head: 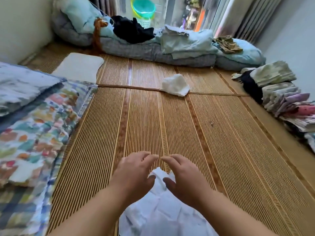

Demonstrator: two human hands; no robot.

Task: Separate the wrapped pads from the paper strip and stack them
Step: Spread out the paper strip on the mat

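My left hand [136, 169] and my right hand [185, 175] hover side by side low over the woven mat [221, 142], fingers loosely curved and fingertips almost meeting. Both thumbs touch the raised tip of a white crinkled sheet [160, 212] that runs from between the hands down to the bottom edge. I cannot tell whether it is the paper strip. The fingers hold nothing. A white crumpled wrapped bundle [175, 85] lies alone on the mat farther ahead, well beyond both hands.
A patterned quilt [34, 133] and a pillow [80, 67] border the mat on the left. Folded bedding [170, 48] with dark clothes lines the far end under the window. Stacks of folded clothes [281, 96] sit along the right edge.
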